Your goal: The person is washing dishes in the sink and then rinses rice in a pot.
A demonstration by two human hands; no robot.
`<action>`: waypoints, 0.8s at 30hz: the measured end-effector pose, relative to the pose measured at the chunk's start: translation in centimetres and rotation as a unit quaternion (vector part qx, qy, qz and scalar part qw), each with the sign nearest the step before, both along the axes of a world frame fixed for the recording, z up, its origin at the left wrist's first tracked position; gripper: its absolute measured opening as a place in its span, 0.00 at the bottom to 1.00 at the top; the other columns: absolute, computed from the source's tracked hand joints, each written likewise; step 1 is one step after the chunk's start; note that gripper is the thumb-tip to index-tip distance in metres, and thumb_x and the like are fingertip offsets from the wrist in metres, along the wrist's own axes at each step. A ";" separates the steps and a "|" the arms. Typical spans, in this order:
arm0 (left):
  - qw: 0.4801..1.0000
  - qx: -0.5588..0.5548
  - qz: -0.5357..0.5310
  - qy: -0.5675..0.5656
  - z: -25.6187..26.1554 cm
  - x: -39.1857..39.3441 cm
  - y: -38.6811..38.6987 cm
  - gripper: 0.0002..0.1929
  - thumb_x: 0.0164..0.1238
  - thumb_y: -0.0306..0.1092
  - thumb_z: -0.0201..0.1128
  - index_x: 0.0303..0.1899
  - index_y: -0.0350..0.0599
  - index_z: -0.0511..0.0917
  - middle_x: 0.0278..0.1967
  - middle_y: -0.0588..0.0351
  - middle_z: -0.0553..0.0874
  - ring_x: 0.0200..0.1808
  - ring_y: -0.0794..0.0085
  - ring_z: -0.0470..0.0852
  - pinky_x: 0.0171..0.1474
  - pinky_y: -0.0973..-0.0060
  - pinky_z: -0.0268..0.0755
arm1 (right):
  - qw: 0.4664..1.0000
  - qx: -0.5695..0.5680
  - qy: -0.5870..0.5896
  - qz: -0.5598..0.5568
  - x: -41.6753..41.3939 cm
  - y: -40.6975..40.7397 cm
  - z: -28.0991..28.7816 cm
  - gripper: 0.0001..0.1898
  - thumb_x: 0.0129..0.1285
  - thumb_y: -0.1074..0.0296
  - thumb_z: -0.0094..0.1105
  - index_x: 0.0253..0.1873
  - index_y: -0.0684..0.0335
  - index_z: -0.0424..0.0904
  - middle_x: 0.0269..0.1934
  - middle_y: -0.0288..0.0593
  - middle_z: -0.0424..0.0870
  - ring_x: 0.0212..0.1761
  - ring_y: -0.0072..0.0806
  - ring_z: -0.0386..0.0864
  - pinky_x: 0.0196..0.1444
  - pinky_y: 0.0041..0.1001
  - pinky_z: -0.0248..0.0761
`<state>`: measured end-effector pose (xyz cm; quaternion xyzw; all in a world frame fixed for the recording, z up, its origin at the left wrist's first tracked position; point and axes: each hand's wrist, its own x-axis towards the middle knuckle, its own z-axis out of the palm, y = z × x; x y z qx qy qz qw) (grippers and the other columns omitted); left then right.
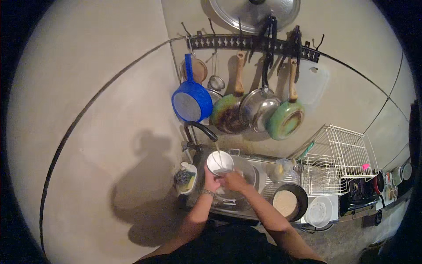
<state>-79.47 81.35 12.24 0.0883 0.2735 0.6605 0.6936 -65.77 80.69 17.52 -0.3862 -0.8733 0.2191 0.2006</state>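
Observation:
My left hand [211, 181] is closed on the near left side of a white bowl [218, 161], which is tilted with its mouth up towards the tap. From the black spout of the tap [205, 130] a thin stream of water [218, 150] runs into the bowl. My right hand [234, 181] is against the bowl's near rim; its fingertips are blurred and partly hidden, so its grip is unclear. Both hands are over a round metal sink basin [253, 180], much of which my hands and forearms cover.
Left of the sink stands a white holder [194, 169] with sponges. To the right are a dark pot [301, 199] of pale grain, a white strainer [319, 211] and a wire dish rack [354, 155]. A blue saucepan [192, 100] and several pans hang above the tap.

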 end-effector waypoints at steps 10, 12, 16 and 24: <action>0.995 0.033 -0.024 0.090 -3.9 0.7 -0.3 0.24 0.76 0.52 0.48 0.67 0.54 0.70 0.62 0.55 0.79 0.61 0.60 0.78 0.57 0.55 0.78 | 0.653 -0.547 0.511 -0.111 1.5 1.0 -3.0 0.37 0.70 0.32 0.46 0.73 0.53 0.60 0.67 0.45 0.66 0.55 0.41 0.76 0.51 0.51 0.76; 0.995 0.031 -0.002 0.097 -4.7 0.1 -1.1 0.24 0.78 0.51 0.45 0.66 0.49 0.71 0.62 0.56 0.79 0.58 0.61 0.81 0.40 0.58 0.85 | 0.588 -0.565 0.579 -0.021 1.2 1.1 -4.3 0.42 0.68 0.26 0.39 0.76 0.51 0.56 0.75 0.45 0.59 0.69 0.46 0.69 0.55 0.58 0.75; 0.963 0.013 0.053 0.262 -2.0 -0.5 -0.9 0.23 0.74 0.47 0.54 0.62 0.43 0.74 0.56 0.50 0.82 0.53 0.60 0.83 0.38 0.56 0.86 | 0.514 -0.569 0.642 0.019 0.4 1.2 -6.8 0.41 0.68 0.25 0.33 0.73 0.51 0.61 0.67 0.48 0.72 0.63 0.49 0.77 0.52 0.55 0.80; 0.633 -0.013 0.163 0.756 -1.0 -0.2 -2.0 0.19 0.57 0.27 0.56 0.53 0.40 0.75 0.45 0.31 0.84 0.47 0.36 0.82 0.50 0.46 0.75 | 0.439 -0.615 0.655 0.038 0.9 -0.3 -7.6 0.37 0.69 0.26 0.32 0.70 0.45 0.68 0.67 0.40 0.75 0.64 0.45 0.76 0.51 0.54 0.77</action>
